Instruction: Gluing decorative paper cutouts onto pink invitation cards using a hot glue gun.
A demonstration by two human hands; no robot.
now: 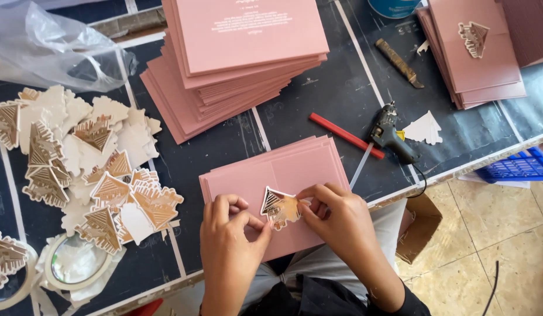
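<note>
Here, left hand [227, 234] and right hand [336, 219] both pinch the gold cutout [278, 206] at its edges | cutout lies on the pink card [271, 175] near the table [336, 93] edge | likely light, thin, bendable; the edges seem the safest hold | glue gun [391, 136] nearby.

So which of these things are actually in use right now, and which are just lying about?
In use:
left hand
right hand
gold cutout
pink cards

Lying about:
cutout pile
tall card stack
glue gun
red pencil
tape roll
plastic bag
</note>
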